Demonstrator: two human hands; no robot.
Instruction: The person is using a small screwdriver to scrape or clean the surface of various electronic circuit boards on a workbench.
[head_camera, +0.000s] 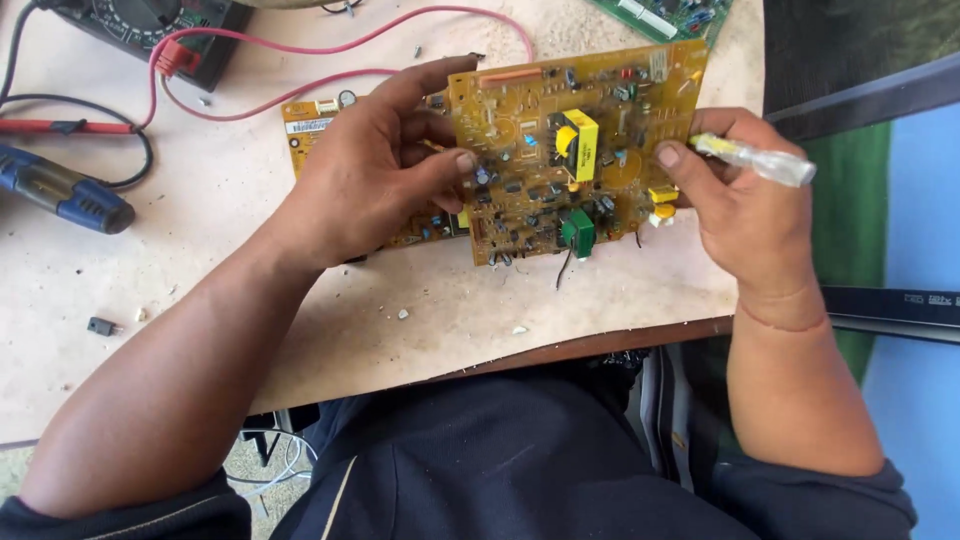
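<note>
A yellow-brown circuit board (560, 110) with a yellow transformer, a green part and several small capacitors is held up over the worn table (200, 220). My left hand (375, 170) grips its left edge, thumb on the component side. My right hand (735, 200) steadies the board's right edge and also holds a screwdriver (760, 160) with a clear handle that sticks out to the right. A second yellow board (305, 125) lies flat on the table, partly hidden behind my left hand.
A multimeter (150, 25) with red and black leads sits at the back left. A blue-handled tool (60, 190) lies at the left edge. A green board (670, 15) is at the back. Small debris and a dark part (100, 326) dot the table.
</note>
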